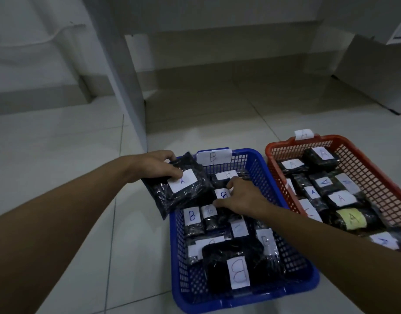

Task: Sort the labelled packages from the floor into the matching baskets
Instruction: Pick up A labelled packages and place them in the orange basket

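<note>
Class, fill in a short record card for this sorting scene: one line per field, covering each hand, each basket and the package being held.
left hand: grips a black package labelled A over the blue basket's far left corner
right hand: fingers rest on packages inside the blue basket
blue basket: tagged B, holds B-labelled packages
red basket: tagged A, holds A-labelled packages
mismatch: held A package is not over the red basket

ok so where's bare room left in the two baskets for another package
Blue basket: bare mesh along its right wall and far right corner; the middle and left are packed. Red basket: a bare strip along its right wall; the rest is crowded.
</note>
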{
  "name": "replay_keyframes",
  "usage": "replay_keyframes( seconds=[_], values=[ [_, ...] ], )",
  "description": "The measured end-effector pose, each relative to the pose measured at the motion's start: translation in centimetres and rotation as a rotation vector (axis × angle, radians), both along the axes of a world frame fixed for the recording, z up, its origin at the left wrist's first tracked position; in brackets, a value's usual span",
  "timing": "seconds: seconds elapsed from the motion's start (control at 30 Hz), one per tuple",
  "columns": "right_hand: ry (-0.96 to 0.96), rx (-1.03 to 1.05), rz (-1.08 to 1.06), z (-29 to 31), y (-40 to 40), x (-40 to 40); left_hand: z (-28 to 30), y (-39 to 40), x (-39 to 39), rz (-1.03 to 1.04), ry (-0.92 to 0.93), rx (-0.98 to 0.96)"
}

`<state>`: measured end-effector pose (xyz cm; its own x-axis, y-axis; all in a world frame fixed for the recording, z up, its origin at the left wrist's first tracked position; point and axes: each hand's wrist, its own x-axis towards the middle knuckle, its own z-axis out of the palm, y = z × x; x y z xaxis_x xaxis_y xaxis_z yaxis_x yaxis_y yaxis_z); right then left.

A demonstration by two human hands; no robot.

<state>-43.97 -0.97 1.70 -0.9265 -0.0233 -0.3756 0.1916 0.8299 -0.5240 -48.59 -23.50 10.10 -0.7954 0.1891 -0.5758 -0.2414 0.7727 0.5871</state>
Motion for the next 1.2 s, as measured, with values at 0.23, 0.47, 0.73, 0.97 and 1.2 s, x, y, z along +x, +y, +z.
replay_keyframes(
  seconds=[0.23,0.47,0.73,0.97,1.2],
  values=[
    [0.045,-0.087,-0.016,-2.1,-3.1,0.9,-0.5,-1.0,-0.2,0.078,0.054,0.075],
    [-0.063,-0.163,-0.042,-2.1,-1.5,0.4,-0.3,-0.4,-0.2,0.107,0.093,0.145],
    [-0.082,-0.013,0.034,-1.8,-1.9,1.3,0.6,1.1,-0.3,0.234,0.199,0.247],
    [0.208,0.237,0.116,-1.6,-2.7,0.4,0.1,1.1,-0.5,0.206,0.175,0.246],
    [0.213,0.113,0.001,-1.1,2.6,-2.8,-1.5,0.4,-1.1,0.138,0.092,0.188]
  ],
)
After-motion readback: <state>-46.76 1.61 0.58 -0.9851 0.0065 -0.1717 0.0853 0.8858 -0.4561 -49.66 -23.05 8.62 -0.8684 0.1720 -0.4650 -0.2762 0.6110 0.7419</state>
